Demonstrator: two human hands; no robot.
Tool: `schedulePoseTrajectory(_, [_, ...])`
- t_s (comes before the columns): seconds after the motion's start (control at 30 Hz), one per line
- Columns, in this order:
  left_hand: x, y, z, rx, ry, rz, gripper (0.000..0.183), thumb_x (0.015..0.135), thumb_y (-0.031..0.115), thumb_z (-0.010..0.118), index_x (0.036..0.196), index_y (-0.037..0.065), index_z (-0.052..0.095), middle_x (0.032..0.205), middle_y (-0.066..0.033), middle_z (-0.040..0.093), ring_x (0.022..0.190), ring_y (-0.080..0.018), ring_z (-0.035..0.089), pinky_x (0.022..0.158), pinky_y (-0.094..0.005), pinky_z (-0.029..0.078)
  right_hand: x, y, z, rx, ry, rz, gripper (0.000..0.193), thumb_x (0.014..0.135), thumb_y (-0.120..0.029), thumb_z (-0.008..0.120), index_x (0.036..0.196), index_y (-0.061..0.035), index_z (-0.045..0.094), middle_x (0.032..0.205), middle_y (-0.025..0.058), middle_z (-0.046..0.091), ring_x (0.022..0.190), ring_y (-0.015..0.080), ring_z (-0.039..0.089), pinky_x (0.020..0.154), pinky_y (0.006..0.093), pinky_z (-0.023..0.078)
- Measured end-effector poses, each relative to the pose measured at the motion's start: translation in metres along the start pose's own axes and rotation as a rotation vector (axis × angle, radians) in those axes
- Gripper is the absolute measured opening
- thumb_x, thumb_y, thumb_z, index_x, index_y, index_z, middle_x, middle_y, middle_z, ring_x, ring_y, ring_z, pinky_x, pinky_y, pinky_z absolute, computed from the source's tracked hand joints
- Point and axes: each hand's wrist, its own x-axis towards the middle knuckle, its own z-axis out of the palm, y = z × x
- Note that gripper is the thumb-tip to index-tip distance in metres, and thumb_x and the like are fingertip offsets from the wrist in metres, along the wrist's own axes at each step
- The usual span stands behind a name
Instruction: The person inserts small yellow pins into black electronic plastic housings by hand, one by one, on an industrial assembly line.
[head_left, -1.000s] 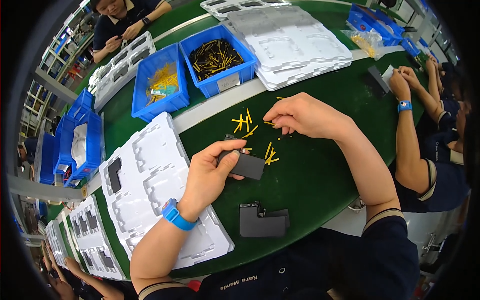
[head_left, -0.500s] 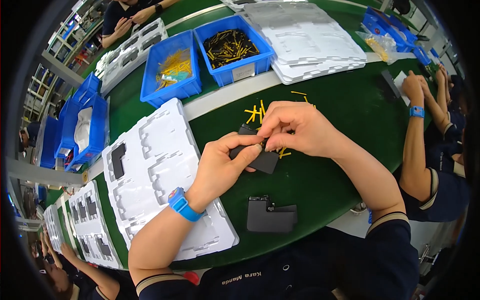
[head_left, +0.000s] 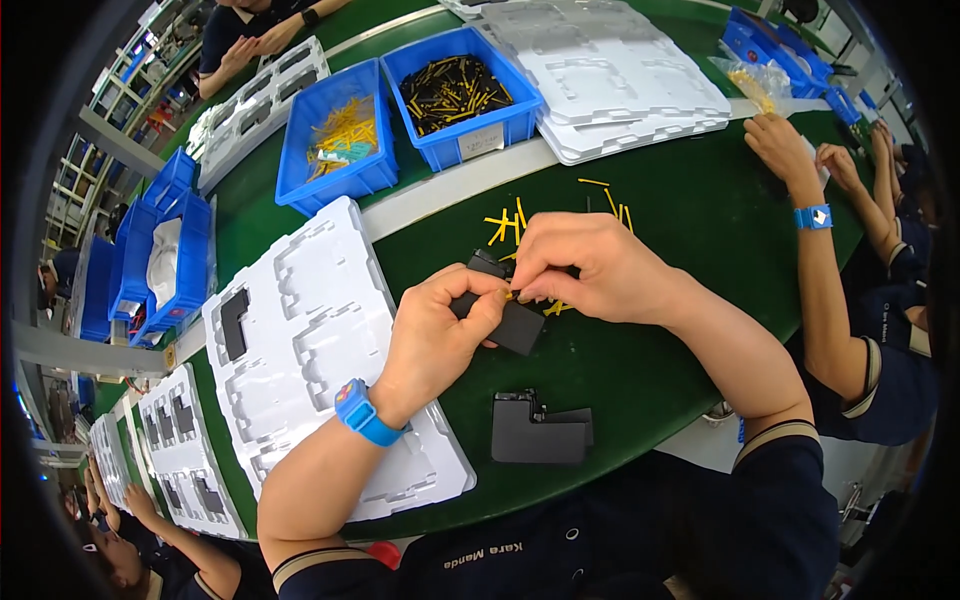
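Observation:
My left hand [head_left: 435,335], with a blue wristband, grips a black L-shaped battery [head_left: 520,328], tilted above the green table. The thumb and index finger close over its inner corner. There my right hand [head_left: 605,268] pinches a small yellow strip [head_left: 511,294], mostly hidden by the fingertips. Loose yellow strips [head_left: 500,230] lie on the table just beyond and beneath both hands. Nearer to me, a second L-shaped battery [head_left: 540,435] lies flat, with a small connector part at its notch. To the left, another black battery [head_left: 234,325] sits in a white moulded tray [head_left: 345,345].
Beyond my hands stand two blue bins, one [head_left: 340,185] with yellow strips and one [head_left: 470,140] with black-and-yellow pieces. Stacked white trays [head_left: 620,75] lie to their right. A co-worker's arm [head_left: 825,270] reaches over the table at the right; other people work at the left and far side.
My right hand has shifted slightly down and left, closer to my left fingertips, and yellow now shows at the pinch. The right-hand co-worker's hand has moved further over the table.

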Motion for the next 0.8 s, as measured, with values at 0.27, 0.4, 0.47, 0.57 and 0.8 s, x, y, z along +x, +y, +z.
schedulePoseTrajectory(0.27, [0.000,0.003,0.002,-0.062,0.069,-0.028,0.016,0.088,0.012,0.060,0.092,-0.002,0.066,0.088,-0.0033,0.055,0.074,-0.0111,0.059,0.058,-0.0230,0.053,0.001,0.001,-0.002,0.295,0.079,0.322,0.010,0.078,0.003,0.066,0.085,0.0011,0.060,0.080,0.0026,0.057,0.069,0.0071,0.059,0.059,0.0200,0.046])
schedulePoseTrajectory(0.4, [-0.001,0.002,0.002,-0.090,0.066,0.044,0.015,0.087,0.011,0.061,0.093,-0.002,0.066,0.089,-0.0038,0.055,0.075,-0.0111,0.059,0.058,-0.0225,0.054,0.000,0.001,-0.001,0.055,0.004,0.184,0.009,0.075,0.002,0.068,0.081,0.0000,0.063,0.079,0.0024,0.057,0.067,0.0086,0.057,0.056,0.0215,0.044])
schedulePoseTrajectory(0.47, [-0.001,0.003,0.002,-0.082,0.066,0.041,0.014,0.087,0.011,0.061,0.093,-0.001,0.066,0.089,-0.0038,0.055,0.074,-0.0111,0.059,0.058,-0.0225,0.053,0.001,0.001,0.000,0.052,0.012,0.178,0.008,0.074,0.002,0.068,0.080,-0.0004,0.063,0.079,0.0027,0.057,0.067,0.0092,0.056,0.056,0.0218,0.044])
schedulePoseTrajectory(0.57, [-0.002,0.003,0.001,-0.074,0.067,0.044,0.014,0.086,0.010,0.062,0.092,-0.001,0.066,0.088,-0.0039,0.055,0.073,-0.0110,0.059,0.057,-0.0225,0.053,0.001,0.001,0.001,0.031,0.022,0.161,0.008,0.074,0.002,0.068,0.079,-0.0007,0.063,0.080,0.0032,0.057,0.067,0.0101,0.056,0.056,0.0222,0.044])
schedulePoseTrajectory(0.8, [-0.002,0.001,-0.001,-0.045,0.055,0.043,0.014,0.086,0.011,0.062,0.087,-0.003,0.065,0.084,-0.0035,0.056,0.071,-0.0101,0.058,0.055,-0.0226,0.052,0.001,0.001,0.007,0.076,0.016,0.103,0.009,0.075,0.005,0.066,0.079,-0.0002,0.061,0.080,0.0036,0.055,0.070,0.0105,0.057,0.058,0.0225,0.046])
